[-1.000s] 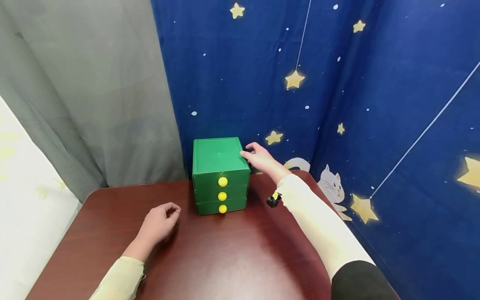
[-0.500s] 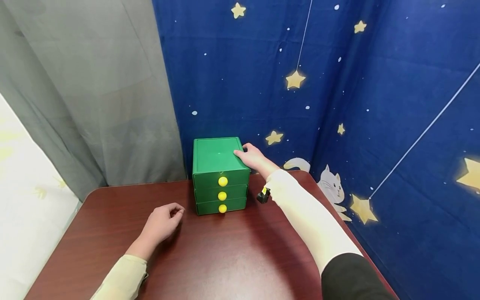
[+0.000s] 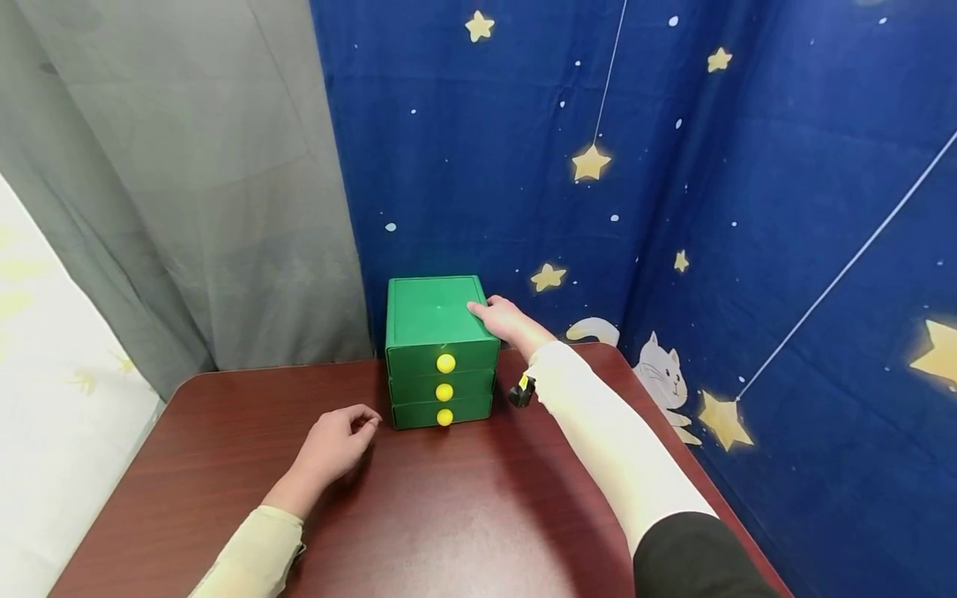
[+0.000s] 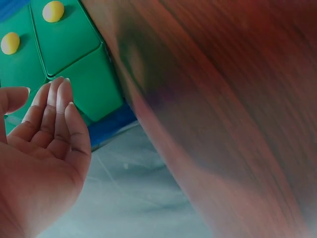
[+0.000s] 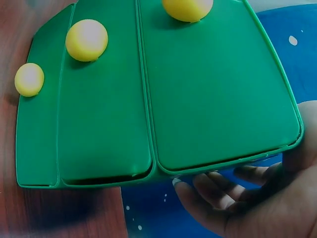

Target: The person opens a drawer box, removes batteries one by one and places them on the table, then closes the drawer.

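Observation:
A green drawer box (image 3: pixel 436 311) with three stacked drawers stands at the back of the table, each drawer front bearing a yellow round knob (image 3: pixel 445 363). All three drawers are pushed in. My right hand (image 3: pixel 510 322) holds the box by its right upper edge, thumb on the top. In the right wrist view the fingers (image 5: pixel 208 201) lie curled along the side wall. My left hand (image 3: pixel 340 444) is just left of the box's front, low over the table, fingers loosely bent and holding nothing. Its fingertips overlap the green front in the left wrist view.
The dark red-brown wooden table (image 3: pixel 449 515) has rounded back corners. Behind it hang a grey curtain (image 3: pixel 209 208) and a blue star-patterned curtain (image 3: pixel 478 166). A white surface (image 3: pixel 45 415) lies to the left.
My right hand has moved left onto the box's right edge and settled there. My left hand has shifted slightly right, closer to the box. The box has stayed in place.

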`<state>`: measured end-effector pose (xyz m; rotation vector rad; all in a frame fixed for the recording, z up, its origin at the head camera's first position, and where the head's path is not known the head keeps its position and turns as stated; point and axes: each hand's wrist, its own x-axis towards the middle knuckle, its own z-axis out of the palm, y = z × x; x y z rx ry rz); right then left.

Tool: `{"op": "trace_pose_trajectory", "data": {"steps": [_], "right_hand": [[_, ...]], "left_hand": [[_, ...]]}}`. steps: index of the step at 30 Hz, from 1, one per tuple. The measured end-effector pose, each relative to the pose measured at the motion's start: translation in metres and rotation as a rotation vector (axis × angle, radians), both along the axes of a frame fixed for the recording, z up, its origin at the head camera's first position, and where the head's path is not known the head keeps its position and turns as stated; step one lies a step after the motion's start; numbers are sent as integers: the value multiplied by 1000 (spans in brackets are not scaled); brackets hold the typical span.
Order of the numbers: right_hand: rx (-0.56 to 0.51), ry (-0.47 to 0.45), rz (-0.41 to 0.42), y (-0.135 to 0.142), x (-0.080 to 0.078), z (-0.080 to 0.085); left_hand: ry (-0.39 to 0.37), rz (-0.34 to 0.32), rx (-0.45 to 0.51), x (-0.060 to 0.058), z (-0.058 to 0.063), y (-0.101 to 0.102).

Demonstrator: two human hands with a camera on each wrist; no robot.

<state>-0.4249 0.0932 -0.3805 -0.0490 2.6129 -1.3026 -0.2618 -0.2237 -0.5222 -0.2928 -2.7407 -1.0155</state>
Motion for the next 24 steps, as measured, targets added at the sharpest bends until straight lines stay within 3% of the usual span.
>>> {"op": "trace_pose_trajectory", "data": {"steps": [8,14,20,24], "right_hand": [[-43,23,9,2,-1,-4],[-69,23,8,0,-2,-6],[-55,19,2,0,0,-7],[-61,16,-2,2,0,-8]], "left_hand": [[-4,-20,81,-1,6,17],[25,4,209,3,20,41],[89,50,365,3,36,68],[198,47,365,-1,45,84]]}}
